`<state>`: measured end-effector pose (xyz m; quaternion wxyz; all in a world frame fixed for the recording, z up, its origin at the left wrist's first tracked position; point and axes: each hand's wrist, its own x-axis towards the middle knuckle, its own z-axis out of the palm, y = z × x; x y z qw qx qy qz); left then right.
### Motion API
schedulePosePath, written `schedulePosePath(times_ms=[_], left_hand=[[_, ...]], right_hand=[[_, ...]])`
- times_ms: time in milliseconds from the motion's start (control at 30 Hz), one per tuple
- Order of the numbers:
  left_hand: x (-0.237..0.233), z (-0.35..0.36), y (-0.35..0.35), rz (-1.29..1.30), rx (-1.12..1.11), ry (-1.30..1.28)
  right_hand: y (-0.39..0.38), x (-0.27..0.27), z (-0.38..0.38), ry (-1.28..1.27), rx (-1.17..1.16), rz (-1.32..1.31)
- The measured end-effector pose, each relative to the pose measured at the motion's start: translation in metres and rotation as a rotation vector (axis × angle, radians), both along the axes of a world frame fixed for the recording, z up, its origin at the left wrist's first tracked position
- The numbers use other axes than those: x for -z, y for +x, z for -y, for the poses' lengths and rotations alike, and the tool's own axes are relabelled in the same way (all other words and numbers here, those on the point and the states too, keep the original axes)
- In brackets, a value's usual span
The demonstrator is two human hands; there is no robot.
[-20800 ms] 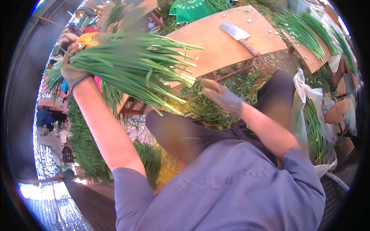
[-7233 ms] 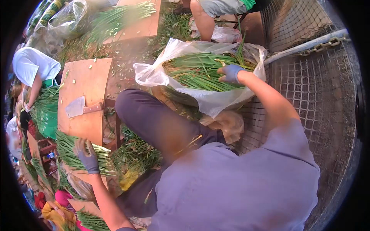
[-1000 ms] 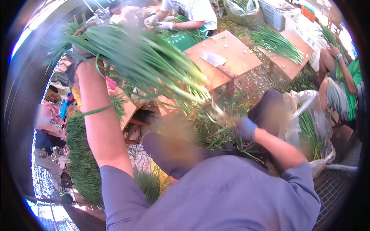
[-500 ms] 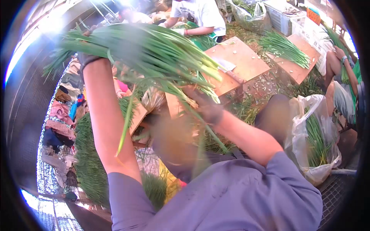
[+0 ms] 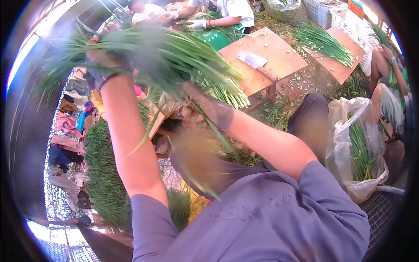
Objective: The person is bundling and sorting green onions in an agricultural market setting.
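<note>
A big bunch of garlic chives [image 5: 192,54], with long green leaves and pale cut ends toward the right, is held up in front of me. My left hand [image 5: 107,63], in a dark glove, is closed around its leafy part. Below the pale end is my gloved right hand [image 5: 209,107], its fingers against the underside and partly hidden by leaves and blur. From these fingers a loose chive leaf [image 5: 217,129] trails downward. Beyond them, a broad-bladed knife [image 5: 253,60] lies on a wooden board [image 5: 279,48].
A dense pile of chives [image 5: 104,174] stands at lower left. To the right is a clear plastic bag [image 5: 336,139] with chives inside. Another board [image 5: 338,72] bears a bunch. A co-worker in white [image 5: 231,13] sits ahead; another person's arm [image 5: 395,70] is at far right.
My right hand has moved left and up along the underside of the bunch. The bunch has shifted slightly left, uncovering more of the knife and board. The co-worker's gloved hand shows more.
</note>
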<state>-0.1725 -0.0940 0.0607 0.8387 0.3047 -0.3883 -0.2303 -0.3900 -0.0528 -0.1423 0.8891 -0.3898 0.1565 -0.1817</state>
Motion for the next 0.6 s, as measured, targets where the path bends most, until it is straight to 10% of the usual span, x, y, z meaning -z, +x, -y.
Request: schedulePosePath(times_ms=[100, 133, 200, 367, 433, 467, 533, 567, 600], left_hand=[[0.001, -0.008, 0.006, 0.054, -0.006, 0.067], [0.002, -0.006, 0.01, -0.023, -0.035, 0.034], [0.018, -0.004, 0.006, 0.0, -0.104, 0.077], [0.036, 0.004, 0.012, -0.204, -0.207, 0.158], [0.042, 0.004, 0.056, -0.033, -0.194, 0.175], [0.051, 0.013, 0.096, 0.296, -0.277, 0.268], [0.056, 0.039, 0.195, 1.787, -1.093, 0.272], [0.062, 0.063, 0.245, 2.182, -1.262, 0.01], [0.064, 0.064, 0.25, 2.006, -1.151, -0.076]], right_hand=[[0.041, 0.057, 0.03, -0.098, -0.086, 0.186], [0.024, 0.08, 0.032, -0.645, 0.269, 0.279], [-0.02, 0.106, 0.021, -0.828, 0.416, 0.362], [-0.092, 0.16, 0.002, 0.265, 0.124, 0.024], [-0.118, 0.187, 0.002, -0.206, 0.01, -0.221], [-0.114, 0.185, -0.004, -0.197, -0.004, -0.221], [-0.105, 0.166, -0.015, -1.0, -0.476, -0.632], [-0.102, 0.155, -0.019, -1.403, -0.715, -0.831], [-0.097, 0.14, -0.024, -1.419, -0.687, -0.851]])
